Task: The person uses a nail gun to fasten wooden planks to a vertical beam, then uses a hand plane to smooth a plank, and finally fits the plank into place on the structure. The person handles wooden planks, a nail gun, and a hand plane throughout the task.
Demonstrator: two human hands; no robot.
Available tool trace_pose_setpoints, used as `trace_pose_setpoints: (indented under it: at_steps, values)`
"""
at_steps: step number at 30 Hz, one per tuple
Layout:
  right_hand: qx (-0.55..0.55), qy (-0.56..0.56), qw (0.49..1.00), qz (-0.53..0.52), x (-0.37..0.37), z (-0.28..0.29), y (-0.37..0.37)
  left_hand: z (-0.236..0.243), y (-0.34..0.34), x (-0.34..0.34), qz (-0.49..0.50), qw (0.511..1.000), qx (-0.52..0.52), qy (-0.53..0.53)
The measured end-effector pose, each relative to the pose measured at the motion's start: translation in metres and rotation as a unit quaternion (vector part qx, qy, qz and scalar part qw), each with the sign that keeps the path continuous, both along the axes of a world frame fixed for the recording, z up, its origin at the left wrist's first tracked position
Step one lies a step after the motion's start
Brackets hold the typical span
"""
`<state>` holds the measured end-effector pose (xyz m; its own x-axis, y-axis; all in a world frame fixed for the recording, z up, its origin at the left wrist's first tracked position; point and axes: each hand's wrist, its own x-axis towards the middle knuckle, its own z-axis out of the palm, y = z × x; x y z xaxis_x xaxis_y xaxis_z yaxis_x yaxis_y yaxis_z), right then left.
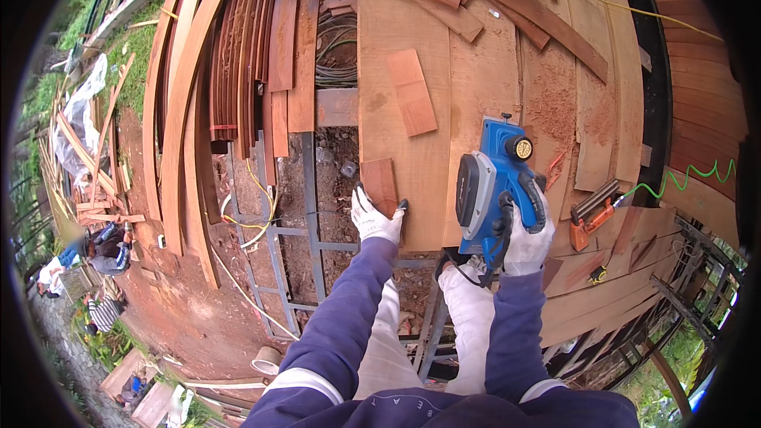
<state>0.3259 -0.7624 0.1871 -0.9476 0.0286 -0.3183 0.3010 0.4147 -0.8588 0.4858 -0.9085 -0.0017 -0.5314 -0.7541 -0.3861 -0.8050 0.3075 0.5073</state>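
The right grip (526,239) is wrapped around the planer (495,150), over the boards (404,32). The left grip (374,220) pinches a block (380,181) nearby; if it strays under the planer, it could get cut.

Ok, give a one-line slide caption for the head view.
Gloved right hand grips a blue planer; gloved left hand touches a short wood piece on a wide board.

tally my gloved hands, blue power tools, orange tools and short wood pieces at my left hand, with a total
Gloved hands: 2 (left hand, right hand)
Blue power planer: 1
Orange tool: 1
Short wood piece at left hand: 1
Total: 5
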Motion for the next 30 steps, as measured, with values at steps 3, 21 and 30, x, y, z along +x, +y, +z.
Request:
trace_pose_setpoints:
  at_steps: [3, 21, 30]
  values:
    - [-0.018, -0.014, 1.0, -0.015, 0.001, -0.001, 0.014, 0.008, 0.005, -0.007, -0.018, 0.996, -0.076, 0.043]
    - [-0.021, 0.018, 1.0, 0.004, -0.023, -0.005, 0.06, 0.036, -0.05, -0.178, -0.049, 0.988, -0.128, -0.069]
    - [-0.015, 0.02, 0.997, 0.067, -0.032, -0.015, 0.04, 0.056, -0.061, -0.106, -0.05, 0.991, -0.037, 0.121]
